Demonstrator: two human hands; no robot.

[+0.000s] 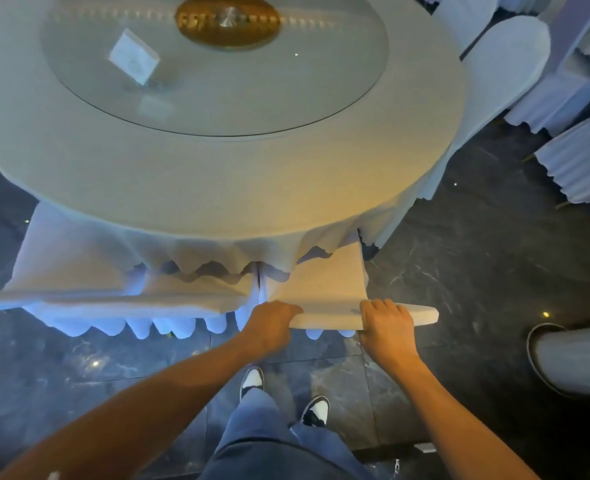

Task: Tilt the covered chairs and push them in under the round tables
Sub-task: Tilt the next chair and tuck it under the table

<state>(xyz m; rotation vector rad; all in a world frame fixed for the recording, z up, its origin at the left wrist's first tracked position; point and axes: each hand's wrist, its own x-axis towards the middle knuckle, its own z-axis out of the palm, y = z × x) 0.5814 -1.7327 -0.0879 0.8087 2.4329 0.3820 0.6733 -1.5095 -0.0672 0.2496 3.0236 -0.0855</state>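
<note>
A white covered chair [328, 289] leans forward against the edge of the round table [217, 174], its seat hidden under the hanging tablecloth. Both my hands grip the top edge of its back: my left hand [272, 323] at the left end, my right hand [387, 323] nearer the right end. A second covered chair [89, 282] leans against the table the same way, just left of the one I hold.
A glass turntable [338, 84] with a gold hub and a small card stand sits on the table. More covered chairs [504, 64] stand at the far right. A rounded grey object [574, 358] is on the dark marble floor to my right. My feet are below the chair.
</note>
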